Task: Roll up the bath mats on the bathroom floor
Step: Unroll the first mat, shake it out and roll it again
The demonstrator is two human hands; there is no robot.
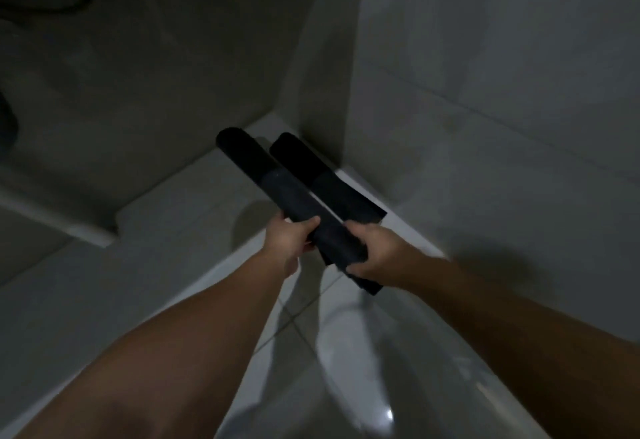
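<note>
Two dark rolled bath mats, side by side and parallel, running diagonally toward the corner of the room. Nearer rolled mat (pixel 277 184) held above a pale ledge (pixel 173 203), gripped at its near end by both hands. Left hand (pixel 289 241) wrapped around the roll from the left, fingers (pixel 308 224) curled over the top. Right hand (pixel 372 251) closed on the same roll from the right, lower down, thumb across a loose flap hanging below the roll's end. Second rolled mat (pixel 322 175) just beside the first, on its right, lying along the foot of the tiled wall (pixel 485 92), untouched by either hand. Pale tiled floor (pixel 301 328) below the forearms. Curved white fixture (pixel 363 352) at bottom centre, blurred, not identifiable. Whole view dim.
</note>
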